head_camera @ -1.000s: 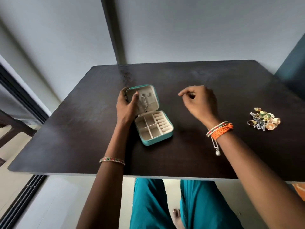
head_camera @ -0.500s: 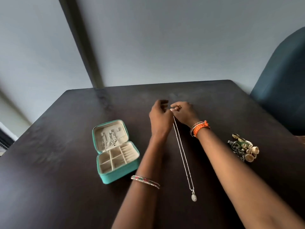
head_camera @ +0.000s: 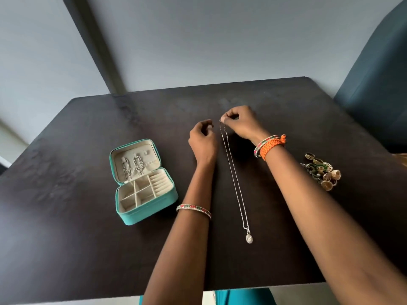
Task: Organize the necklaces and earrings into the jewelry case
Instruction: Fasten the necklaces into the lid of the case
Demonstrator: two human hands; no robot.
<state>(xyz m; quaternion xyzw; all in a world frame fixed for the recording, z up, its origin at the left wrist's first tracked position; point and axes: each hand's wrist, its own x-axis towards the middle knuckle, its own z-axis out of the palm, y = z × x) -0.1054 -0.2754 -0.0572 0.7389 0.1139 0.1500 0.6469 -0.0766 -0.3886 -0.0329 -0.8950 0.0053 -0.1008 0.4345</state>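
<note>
A teal jewelry case (head_camera: 144, 213) lies open on the left of the dark table (head_camera: 66, 216), with two silver necklaces hanging in its lid (head_camera: 132, 166) and cream compartments below. My right hand (head_camera: 241, 124) pinches the top of a thin silver necklace (head_camera: 234, 183), whose chain runs down to an oval pendant (head_camera: 249, 238) near the table's front. My left hand (head_camera: 203, 140) is just left of the chain, fingers curled, holding nothing that I can see. A pile of gold and green earrings (head_camera: 322, 171) lies at the right.
A dark blue chair back (head_camera: 374, 80) stands at the table's far right corner. A grey wall rises behind the table. The table's front edge runs just below my forearms, with teal clothing under it.
One second ago my left hand held the case lid. It has since moved to the chain and then drawn slightly left, apart from my right hand. The necklace now hangs from my right hand.
</note>
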